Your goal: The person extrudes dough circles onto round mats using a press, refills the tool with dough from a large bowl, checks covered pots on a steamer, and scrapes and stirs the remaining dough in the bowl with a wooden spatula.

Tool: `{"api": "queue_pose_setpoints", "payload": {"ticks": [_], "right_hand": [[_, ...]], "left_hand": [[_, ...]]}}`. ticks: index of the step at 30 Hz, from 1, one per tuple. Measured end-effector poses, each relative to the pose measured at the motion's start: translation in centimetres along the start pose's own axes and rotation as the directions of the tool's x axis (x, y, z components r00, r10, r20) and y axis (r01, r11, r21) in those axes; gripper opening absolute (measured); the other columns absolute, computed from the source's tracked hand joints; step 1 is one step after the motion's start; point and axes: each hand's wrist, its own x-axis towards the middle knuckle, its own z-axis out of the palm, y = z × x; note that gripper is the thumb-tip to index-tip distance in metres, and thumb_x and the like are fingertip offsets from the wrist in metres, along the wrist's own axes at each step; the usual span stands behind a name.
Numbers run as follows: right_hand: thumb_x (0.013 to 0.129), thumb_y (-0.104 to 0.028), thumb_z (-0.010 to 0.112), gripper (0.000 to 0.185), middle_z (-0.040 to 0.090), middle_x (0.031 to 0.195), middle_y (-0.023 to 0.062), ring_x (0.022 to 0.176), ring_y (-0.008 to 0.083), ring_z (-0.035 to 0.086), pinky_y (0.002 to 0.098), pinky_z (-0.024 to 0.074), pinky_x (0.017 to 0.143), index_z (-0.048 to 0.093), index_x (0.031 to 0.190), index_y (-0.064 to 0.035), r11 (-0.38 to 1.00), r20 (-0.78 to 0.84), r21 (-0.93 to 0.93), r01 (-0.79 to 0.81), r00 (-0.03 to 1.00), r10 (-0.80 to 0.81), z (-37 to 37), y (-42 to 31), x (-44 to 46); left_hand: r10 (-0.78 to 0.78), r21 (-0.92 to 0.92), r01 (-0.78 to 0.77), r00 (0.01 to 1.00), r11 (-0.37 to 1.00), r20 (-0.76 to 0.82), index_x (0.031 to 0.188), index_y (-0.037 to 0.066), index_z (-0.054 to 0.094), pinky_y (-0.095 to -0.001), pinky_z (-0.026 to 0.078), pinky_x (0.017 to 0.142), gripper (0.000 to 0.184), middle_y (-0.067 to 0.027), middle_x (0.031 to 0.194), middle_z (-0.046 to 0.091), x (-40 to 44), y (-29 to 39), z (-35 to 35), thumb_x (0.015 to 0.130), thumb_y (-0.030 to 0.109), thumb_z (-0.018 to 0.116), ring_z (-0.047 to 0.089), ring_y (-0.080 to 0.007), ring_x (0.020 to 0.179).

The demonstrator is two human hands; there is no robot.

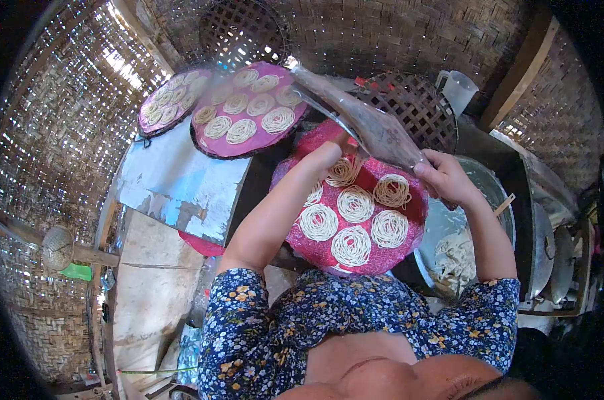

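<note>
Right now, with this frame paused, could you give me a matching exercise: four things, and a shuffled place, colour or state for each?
Things:
1. right hand
2. pale dough
3. jug
4. near round tray

Places, colours, states:
A. in the wide basin
B. bright pink
C. gripping a thin brownish piece
D. beside the lattice basket

Pairs: 1-C, 2-A, 3-D, 4-B

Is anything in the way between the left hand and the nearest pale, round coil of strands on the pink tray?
Nothing visible stands between the left hand and that pale, round coil; the long grey-brown piece in the right hand slants beyond them.
</note>
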Motion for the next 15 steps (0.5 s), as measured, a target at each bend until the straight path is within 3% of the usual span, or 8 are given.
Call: {"api": "queue_pose_setpoints", "payload": {"ticks": [2, 5, 6, 8, 11, 14, 15], "right_hand": [[0.08, -0.034, 0.058, 0.036, 0.056, 0.07, 0.0043, 0.064, 0.0091, 0.048, 0.0275, 0.0412, 0.056, 0.057, 0.089, 0.0006, 0.999, -0.044, 0.017, 0.037, 0.998, -0.037, 0.0, 0.7, 0.4], [0.081, -0.032, 0.057, 0.034, 0.058, 0.073, 0.0049, 0.068, 0.0094, 0.049, 0.0278, 0.0418, 0.06, 0.057, 0.09, 0.0005, 1.0, -0.112, 0.003, 0.022, 0.993, -0.022, -0.2, 1.4, 0.7], [0.083, -0.034, 0.054, 0.033, 0.054, 0.068, 0.0035, 0.059, 0.0089, 0.047, 0.0259, 0.0393, 0.053, 0.055, 0.088, -0.0008, 0.999, -0.131, 0.031, 0.041, 0.991, -0.036, -0.2, 1.6, 0.8], [0.086, -0.037, 0.049, 0.033, 0.047, 0.057, 0.0006, 0.043, 0.0077, 0.043, 0.0221, 0.0344, 0.039, 0.05, 0.083, -0.0034, 0.993, -0.168, 0.088, 0.079, 0.984, -0.063, -0.1, 1.9, 1.0], [0.087, -0.037, 0.047, 0.034, 0.049, 0.059, 0.0017, 0.042, 0.0083, 0.045, 0.0219, 0.0354, 0.039, 0.05, 0.084, -0.0033, 0.991, -0.159, 0.137, 0.009, 0.987, 0.013, -0.5, 1.8, 0.7], [0.088, -0.039, 0.045, 0.036, 0.049, 0.06, 0.0026, 0.042, 0.0087, 0.045, 0.0219, 0.0351, 0.038, 0.049, 0.085, -0.0035, 0.986, -0.19, 0.167, 0.018, 0.982, 0.015, -0.7, 1.7, 0.5], [0.088, -0.04, 0.044, 0.036, 0.049, 0.059, 0.0029, 0.042, 0.0089, 0.045, 0.022, 0.0351, 0.038, 0.049, 0.085, -0.0036, 0.986, -0.181, 0.164, 0.015, 0.983, 0.015, -0.8, 2.0, 0.5]], "left_hand": [[0.036, -0.072, -0.035, 0.999, 0.997, 0.003, 0.127, 0.013, 0.041, -0.0375, 0.038, 0.091, 0.041, -0.0101, 0.114, 0.052, 0.7, -0.7, 0.0, 0.092, 0.032, 0.03, 0.049, -0.0217, 0.105], [0.027, -0.037, -0.031, 0.996, 0.999, -0.082, 0.127, 0.013, 0.041, -0.0405, 0.038, 0.093, 0.044, -0.0128, 0.115, 0.051, 1.7, -1.5, 0.1, 0.091, 0.035, 0.028, 0.049, -0.0252, 0.106], [0.064, 0.197, -0.039, 0.99, 0.98, -0.124, 0.128, 0.013, 0.041, -0.0416, 0.037, 0.093, 0.046, -0.0142, 0.115, 0.051, 2.0, -1.7, -0.3, 0.091, 0.037, 0.028, 0.049, -0.0267, 0.106], [0.159, 0.619, -0.015, 0.971, 0.786, -0.178, 0.128, 0.012, 0.042, -0.0438, 0.035, 0.093, 0.05, -0.0168, 0.116, 0.051, 2.3, -1.8, -1.4, 0.09, 0.041, 0.027, 0.049, -0.0297, 0.106], [0.097, 0.794, 0.116, 0.972, 0.597, -0.215, 0.127, 0.025, 0.045, -0.0505, 0.02, 0.099, 0.049, -0.0178, 0.137, 0.028, -1.8, 1.7, 0.0, 0.087, 0.048, 0.029, 0.03, -0.0361, 0.122], [0.264, 0.942, -0.014, 0.961, 0.336, -0.079, 0.115, 0.02, 0.057, -0.0497, 0.021, 0.097, 0.048, -0.013, 0.138, 0.027, -0.6, -1.6, -1.9, 0.086, 0.049, 0.031, 0.03, -0.0348, 0.12], [0.317, 0.951, -0.051, 0.947, 0.305, -0.051, 0.114, 0.02, 0.058, -0.0493, 0.022, 0.096, 0.047, -0.0121, 0.138, 0.027, -1.0, -1.8, -2.2, 0.086, 0.049, 0.032, 0.03, -0.0344, 0.12]]}}
